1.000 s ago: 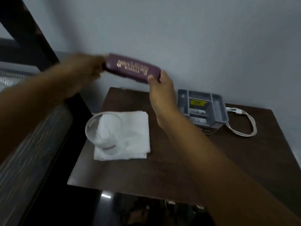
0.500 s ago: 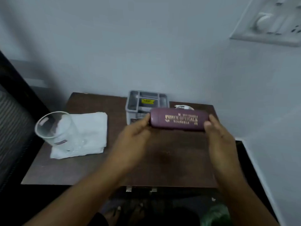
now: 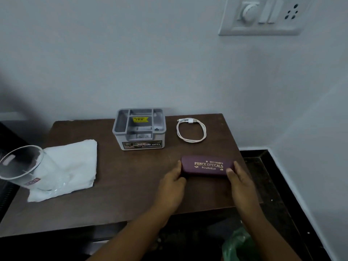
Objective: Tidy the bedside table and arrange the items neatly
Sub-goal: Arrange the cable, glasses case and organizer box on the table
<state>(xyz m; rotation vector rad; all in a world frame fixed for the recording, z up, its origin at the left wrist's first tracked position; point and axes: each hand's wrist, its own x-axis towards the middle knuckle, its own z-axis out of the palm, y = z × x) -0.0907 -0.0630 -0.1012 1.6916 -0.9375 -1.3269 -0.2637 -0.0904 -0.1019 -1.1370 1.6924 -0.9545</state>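
A maroon spectacle case (image 3: pixel 207 166) with gold lettering lies on the dark wooden bedside table (image 3: pixel 122 185), near its front right. My left hand (image 3: pixel 172 182) holds the case's left end and my right hand (image 3: pixel 240 180) holds its right end, thumbs on the front edge. Behind the case stands a grey compartmented organiser box (image 3: pixel 139 128). A coiled white cable (image 3: pixel 191 129) lies to the right of the box. At the left, a clear glass (image 3: pixel 20 166) stands on a folded white cloth (image 3: pixel 69 166).
The table backs onto a pale wall with a switchboard (image 3: pixel 263 15) at the upper right. A dark bed frame (image 3: pixel 7 140) borders the table's left side. Dark floor (image 3: pixel 273 185) and a green plastic bag (image 3: pixel 239 245) lie below the table's right front.
Both hands brought the spectacle case from up near the wall at the left down to the table's front right, where it now rests. The view swung right.
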